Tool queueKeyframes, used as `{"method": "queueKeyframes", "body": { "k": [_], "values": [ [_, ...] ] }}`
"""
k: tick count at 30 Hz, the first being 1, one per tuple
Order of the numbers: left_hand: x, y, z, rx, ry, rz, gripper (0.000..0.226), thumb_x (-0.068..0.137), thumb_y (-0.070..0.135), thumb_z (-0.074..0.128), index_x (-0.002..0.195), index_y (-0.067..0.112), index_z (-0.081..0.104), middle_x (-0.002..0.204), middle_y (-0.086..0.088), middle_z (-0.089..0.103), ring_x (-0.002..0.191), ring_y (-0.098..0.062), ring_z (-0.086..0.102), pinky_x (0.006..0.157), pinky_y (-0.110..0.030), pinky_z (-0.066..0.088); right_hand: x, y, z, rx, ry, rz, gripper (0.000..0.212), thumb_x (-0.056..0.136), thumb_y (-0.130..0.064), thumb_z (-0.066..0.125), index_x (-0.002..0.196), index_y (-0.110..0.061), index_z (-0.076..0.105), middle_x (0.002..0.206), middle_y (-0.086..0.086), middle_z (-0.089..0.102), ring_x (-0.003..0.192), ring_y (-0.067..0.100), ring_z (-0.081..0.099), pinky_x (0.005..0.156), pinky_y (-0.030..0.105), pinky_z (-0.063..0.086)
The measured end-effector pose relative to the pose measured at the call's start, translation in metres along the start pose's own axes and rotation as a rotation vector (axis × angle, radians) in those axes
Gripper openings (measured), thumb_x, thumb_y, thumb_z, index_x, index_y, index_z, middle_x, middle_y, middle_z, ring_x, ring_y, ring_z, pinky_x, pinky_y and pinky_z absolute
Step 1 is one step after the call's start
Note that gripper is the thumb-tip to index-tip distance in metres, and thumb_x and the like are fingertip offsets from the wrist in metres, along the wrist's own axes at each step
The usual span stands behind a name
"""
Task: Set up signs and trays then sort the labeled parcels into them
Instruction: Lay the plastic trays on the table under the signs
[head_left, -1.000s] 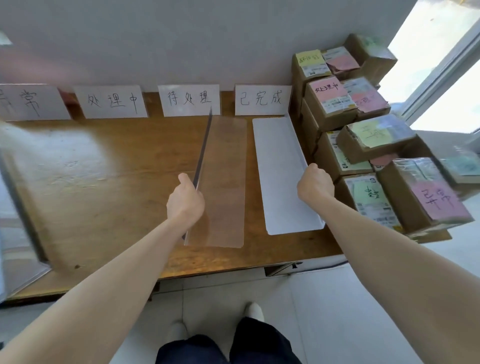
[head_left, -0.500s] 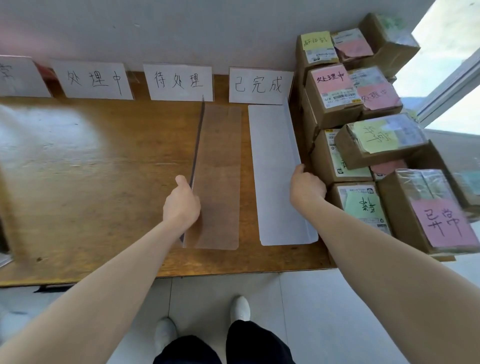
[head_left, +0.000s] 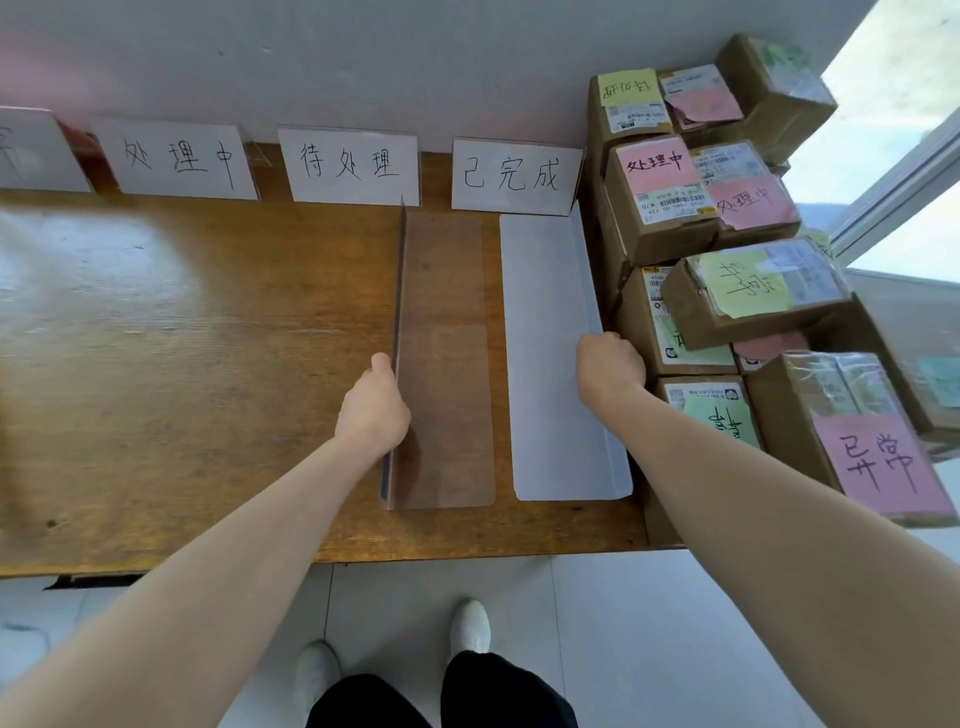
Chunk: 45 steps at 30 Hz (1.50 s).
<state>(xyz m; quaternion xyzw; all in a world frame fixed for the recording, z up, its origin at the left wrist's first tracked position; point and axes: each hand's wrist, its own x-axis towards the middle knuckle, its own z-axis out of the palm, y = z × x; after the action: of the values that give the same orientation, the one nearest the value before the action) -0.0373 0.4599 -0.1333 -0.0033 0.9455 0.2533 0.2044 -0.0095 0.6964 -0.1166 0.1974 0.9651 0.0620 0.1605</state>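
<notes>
Wooden table (head_left: 156, 338): left hand (head_left: 371, 410) grips the clear tray (head_left: 447, 364) by its upright wall, right hand (head_left: 610, 371) clasps the white tray (head_left: 545, 338) by its edge, parcels (head_left: 727, 291) just beyond those fingers.

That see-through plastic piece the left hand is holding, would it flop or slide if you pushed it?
Probably stiff: the clear tray shows a straight upright wall where the left hand grips it. It is likely light, since it looks like thin sheet. It may slide easily on the smooth wooden table.
</notes>
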Motion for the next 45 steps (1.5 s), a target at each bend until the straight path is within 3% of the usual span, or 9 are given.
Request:
{"method": "queueKeyframes", "body": {
  "k": [6,12,25,36,41,45],
  "values": [
    [-0.002,0.009,0.001,0.019,-0.003,0.026,0.039,0.090,-0.002,0.046,0.126,0.007,0.034,0.113,-0.017,0.054,0.091,-0.029,0.053,0.072,-0.038,0.048,0.000,0.003,-0.005,-0.022,0.010,-0.014,0.028,0.090,0.003,0.045,0.115,-0.002,0.057,0.119,0.019,0.056,0.104,0.030,0.060,0.076,0.034,0.051],
    [-0.001,0.013,0.002,0.027,-0.009,0.031,0.039,0.090,-0.002,0.047,0.126,0.008,0.035,0.115,-0.017,0.054,0.098,-0.033,0.056,0.079,-0.044,0.051,0.002,0.008,-0.008,-0.022,0.010,-0.032,0.025,0.088,0.008,0.046,0.107,0.000,0.059,0.111,0.017,0.063,0.101,0.032,0.062,0.074,0.035,0.050],
    [0.005,0.007,0.002,0.053,0.014,0.022,0.042,0.086,-0.006,0.048,0.125,0.007,0.037,0.106,-0.016,0.056,0.092,-0.031,0.057,0.079,-0.046,0.053,-0.001,0.006,-0.008,-0.078,0.020,-0.064,0.026,0.087,0.009,0.048,0.109,-0.001,0.059,0.112,0.016,0.063,0.102,0.031,0.062,0.072,0.033,0.050],
    [0.002,0.016,0.004,0.036,0.008,0.032,0.042,0.086,-0.006,0.046,0.125,0.006,0.038,0.111,-0.017,0.055,0.097,-0.033,0.056,0.081,-0.045,0.052,-0.001,0.000,-0.027,-0.032,0.102,-0.087,0.026,0.088,0.007,0.046,0.109,-0.001,0.059,0.113,0.018,0.061,0.104,0.033,0.059,0.072,0.034,0.048],
    [0.001,0.021,0.007,0.031,-0.014,0.032,0.041,0.087,-0.007,0.044,0.125,0.007,0.038,0.113,-0.017,0.055,0.099,-0.033,0.055,0.081,-0.044,0.051,0.007,-0.013,-0.046,-0.012,0.216,-0.277,0.030,0.088,0.000,0.047,0.115,-0.006,0.058,0.114,0.014,0.060,0.111,0.031,0.050,0.089,0.039,0.040],
    [0.002,0.019,0.006,0.044,-0.029,0.032,0.044,0.087,-0.007,0.044,0.127,0.008,0.036,0.114,-0.017,0.054,0.098,-0.033,0.055,0.081,-0.044,0.052,0.006,-0.020,-0.057,0.048,0.300,-0.340,0.032,0.091,-0.007,0.049,0.122,-0.009,0.056,0.122,0.011,0.057,0.116,0.029,0.046,0.094,0.039,0.038]
  ]
}}
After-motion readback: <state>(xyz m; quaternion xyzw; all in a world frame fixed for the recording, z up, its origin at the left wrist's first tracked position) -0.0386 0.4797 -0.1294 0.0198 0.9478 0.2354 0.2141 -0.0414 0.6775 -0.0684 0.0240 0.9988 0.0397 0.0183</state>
